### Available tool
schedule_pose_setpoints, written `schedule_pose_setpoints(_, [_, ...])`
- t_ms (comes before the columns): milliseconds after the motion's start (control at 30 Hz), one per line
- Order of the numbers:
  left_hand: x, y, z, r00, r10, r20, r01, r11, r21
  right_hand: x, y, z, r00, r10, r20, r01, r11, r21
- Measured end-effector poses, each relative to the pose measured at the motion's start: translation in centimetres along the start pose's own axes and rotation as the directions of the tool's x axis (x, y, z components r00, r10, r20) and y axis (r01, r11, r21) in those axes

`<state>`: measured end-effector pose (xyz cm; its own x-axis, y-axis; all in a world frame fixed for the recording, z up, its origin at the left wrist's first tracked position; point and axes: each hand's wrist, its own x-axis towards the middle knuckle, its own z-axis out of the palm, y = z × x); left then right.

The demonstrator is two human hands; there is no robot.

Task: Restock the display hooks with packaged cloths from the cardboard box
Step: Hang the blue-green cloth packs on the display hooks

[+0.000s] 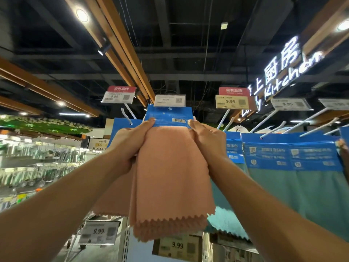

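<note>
You had the pink cloth pack (170,176) held up high, your left hand (130,142) and right hand (206,140) each gripping a side just below its blue header card (166,118), right under the middle price tag (169,100). Couldn't see the hook, the card hid it. Best bet, I reckon: keep the card flat, find the hook tip with the hang hole (170,108), then slide back level, clear of the teal packs (302,176) beside it.

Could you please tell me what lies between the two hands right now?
In the head view, the blue header card of the pink cloth pack spans the gap between left hand and right hand.
</note>
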<state>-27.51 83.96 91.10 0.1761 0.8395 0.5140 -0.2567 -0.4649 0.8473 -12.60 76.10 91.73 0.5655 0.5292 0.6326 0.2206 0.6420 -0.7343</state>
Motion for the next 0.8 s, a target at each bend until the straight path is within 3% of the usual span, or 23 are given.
schedule_pose_setpoints(267, [1.8, -0.5, 0.2, 1.0, 0.012, 0.003, -0.012, 0.998, 0.057, 2.4, 0.7, -0.1, 0.999, 0.021, -0.035, -0.025, 0.993, -0.119])
schedule_pose_setpoints(433, [3.0, -2.2, 0.6, 0.999, -0.044, 0.025, 0.042, 0.997, 0.072, 4.4, 3.1, -0.5, 0.999, -0.045, -0.007, 0.042, 0.966, -0.254])
schedule_pose_setpoints(533, [5.0, -3.7, 1.1, 0.998, -0.06, 0.018, 0.057, 0.984, 0.167, 5.9, 5.0, -0.3, 0.999, -0.02, 0.03, 0.03, 0.92, -0.391])
schedule_pose_setpoints(633, [6.9, -5.5, 1.9, 0.999, 0.049, -0.002, -0.046, 0.943, 0.329, 7.8, 7.1, -0.1, 0.997, 0.0, -0.082, -0.036, 0.897, -0.441])
schedule_pose_setpoints(700, [8.7, -7.0, 2.4, 0.994, 0.085, -0.063, -0.057, 0.934, 0.352, 7.9, 7.5, 0.3, 0.989, -0.038, -0.14, -0.05, 0.818, -0.573])
schedule_pose_setpoints(800, [9.6, -7.9, 3.1, 0.989, 0.115, -0.092, -0.066, 0.903, 0.425, 8.1, 8.3, 0.7, 0.983, -0.057, -0.177, -0.061, 0.799, -0.598])
